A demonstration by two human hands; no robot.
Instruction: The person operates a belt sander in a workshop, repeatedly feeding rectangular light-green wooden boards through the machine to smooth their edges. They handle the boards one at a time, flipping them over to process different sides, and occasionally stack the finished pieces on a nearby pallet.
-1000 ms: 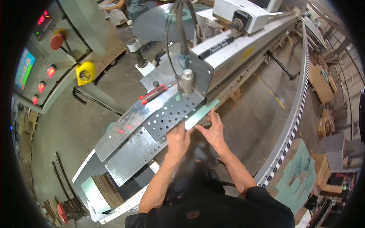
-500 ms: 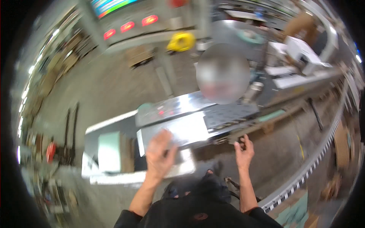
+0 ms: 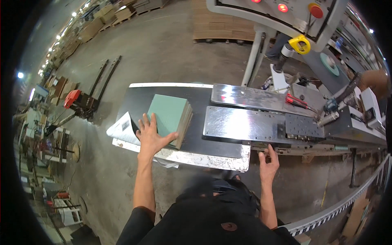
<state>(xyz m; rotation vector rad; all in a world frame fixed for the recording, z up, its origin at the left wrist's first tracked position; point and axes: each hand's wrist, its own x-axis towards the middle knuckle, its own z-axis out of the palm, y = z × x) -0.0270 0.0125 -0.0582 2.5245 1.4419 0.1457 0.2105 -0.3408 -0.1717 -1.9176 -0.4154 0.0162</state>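
A stack of pale green boards or covers (image 3: pixel 168 112) lies on the dark side table left of the machine. My left hand (image 3: pixel 149 134) is at the stack's near left corner, its fingers spread and the thumb reaching along the near edge. Whether it presses on the stack I cannot tell. Beside that hand, a folded white sheet (image 3: pixel 124 128) hangs over the table's left edge. My right hand (image 3: pixel 268 163) hovers in front of the machine's near edge, fingers loosely bent and apart, with nothing visible in it.
Steel plates (image 3: pixel 237 122) adjoin the dark table (image 3: pixel 196 149). A red-handled cutter (image 3: pixel 297 101) rests behind them. The control panel (image 3: pixel 269 12) with a yellow tape measure (image 3: pixel 300 44) stands at the far right. A pallet jack (image 3: pixel 83 102) is on the floor at left.
The view has swung left and steadied. My left hand has moved from beside the steel plate to the green stack. My right hand stays near the machine's front edge.
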